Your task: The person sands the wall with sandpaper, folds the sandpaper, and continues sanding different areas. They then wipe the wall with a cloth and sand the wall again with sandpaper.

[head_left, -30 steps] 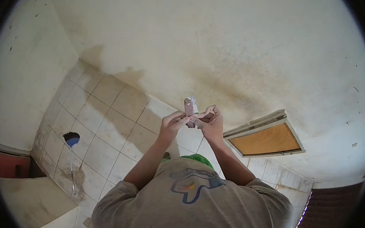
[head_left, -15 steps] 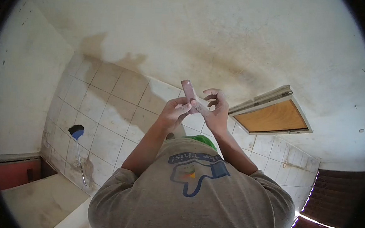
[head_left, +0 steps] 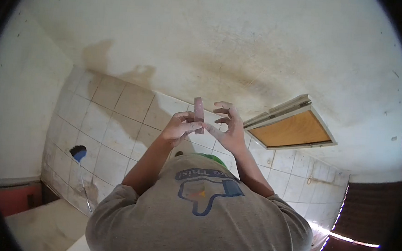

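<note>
Stained pale plaster fills the upper field; below it runs a tiled wall point(head_left: 118, 120) of square beige tiles. The person's own grey T-shirt point(head_left: 205, 208), printed with a thumb graphic, occupies the bottom centre, and both forearms rise from it toward the middle of the view.

The left hand point(head_left: 178, 128) is closed: its fingers point(head_left: 188, 124) pinch the lower end of a narrow brownish-pink strip point(head_left: 198, 112), which stands nearly upright in the air between the two hands, in front of the seam between tile and plaster. The right hand point(head_left: 228, 129) lies just beside the strip, with its fingers point(head_left: 224, 113) spread and loosely curled, gripping nothing. Its thumb reaches toward the strip's lower end, though contact cannot be confirmed.

To the right, a wood-framed panel point(head_left: 293, 129) with an orange-brown face sits tilted against the plaster. At lower left, a brush with a blue head point(head_left: 78, 153) leans on the tiles, well apart from the hands. A green object point(head_left: 213, 158) shows just above the shirt collar.
</note>
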The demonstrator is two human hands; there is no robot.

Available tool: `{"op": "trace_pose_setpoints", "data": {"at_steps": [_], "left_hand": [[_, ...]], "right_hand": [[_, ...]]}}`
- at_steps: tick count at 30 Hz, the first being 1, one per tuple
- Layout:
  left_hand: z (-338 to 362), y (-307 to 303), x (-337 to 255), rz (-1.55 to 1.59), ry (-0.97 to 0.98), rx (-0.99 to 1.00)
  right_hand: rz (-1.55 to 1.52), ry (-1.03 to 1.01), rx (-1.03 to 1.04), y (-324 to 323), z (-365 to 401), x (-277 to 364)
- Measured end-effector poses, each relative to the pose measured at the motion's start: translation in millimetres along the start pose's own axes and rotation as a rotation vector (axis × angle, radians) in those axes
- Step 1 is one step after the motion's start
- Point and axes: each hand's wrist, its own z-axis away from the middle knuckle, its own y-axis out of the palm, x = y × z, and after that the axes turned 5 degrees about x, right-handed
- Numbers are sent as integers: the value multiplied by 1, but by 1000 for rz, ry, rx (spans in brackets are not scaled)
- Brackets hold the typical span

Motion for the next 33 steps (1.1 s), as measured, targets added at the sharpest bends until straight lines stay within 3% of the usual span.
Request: {"op": "trace_pose_setpoints", "data": {"at_steps": [4,10,13,16,19,22,25,28,29,33], "left_hand": [[-9,-8,1,-192,-37,-29],[-7,4,-11,85,-96,68],[-9,-4,-13,120,-102,225],[-9,-9,-17,55,-82,190],[-8,-9,-15,-131,36,-5],[-7,-14,-17,-455,141,-87],[-3,-25,-25,-816,304,-76],[2,-22,-31,-780,277,-62],[2,-20,-31,-767,334,-65],[3,-13,-34,-680,505,-72]], "right_hand": [[118,-119,283,-16,-5,13],[137,-98,399,-13,-18,22],[69,-238,380,-8,-26,11],[63,-231,387,1,-31,19],[125,-243,370,7,-40,11],[-247,-244,262,20,-41,24],[-451,-43,237,25,-45,12],[-352,32,207,19,-52,-1],[-434,64,95,20,-51,0],[-479,32,-35,16,-57,-11]]}}
